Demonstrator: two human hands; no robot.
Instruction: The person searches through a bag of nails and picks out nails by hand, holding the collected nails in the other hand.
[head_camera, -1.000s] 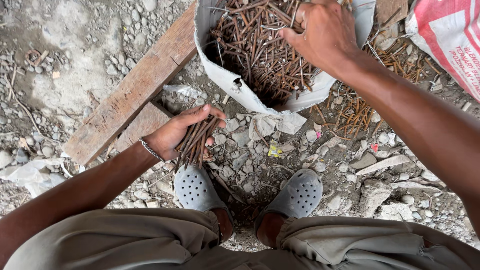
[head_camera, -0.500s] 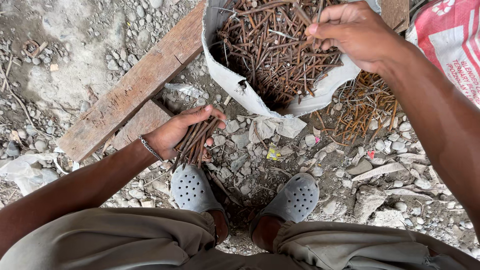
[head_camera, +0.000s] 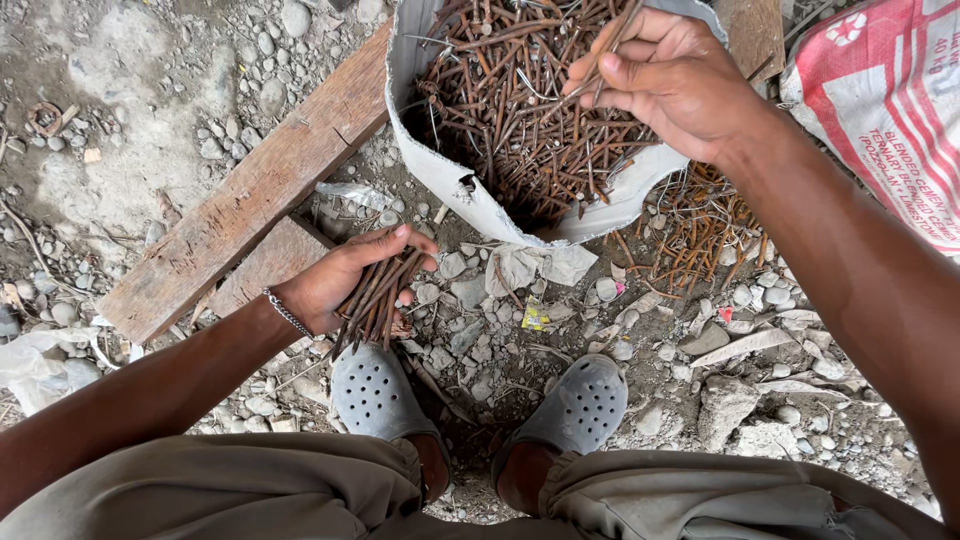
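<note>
My left hand (head_camera: 340, 280) is cupped around a bundle of rusty nails (head_camera: 375, 295), held low above my left grey clog (head_camera: 375, 392). My right hand (head_camera: 675, 80) hovers over a torn grey sack (head_camera: 450, 185) filled with tangled rusty nails (head_camera: 510, 110); its thumb and fingers pinch one or two nails (head_camera: 610, 45) lifted out of the heap. A thin bracelet circles my left wrist.
A weathered wooden plank (head_camera: 250, 195) lies diagonally at left on rubble and gravel. A loose heap of rusty nails (head_camera: 705, 235) lies on the ground right of the sack. A red-and-white printed bag (head_camera: 880, 110) sits at the right edge. My right clog (head_camera: 580, 405) stands on stones.
My right hand has drawn back from deep in the sack and risen towards me, now pinching nails. My left hand has kept its bundle in the same place.
</note>
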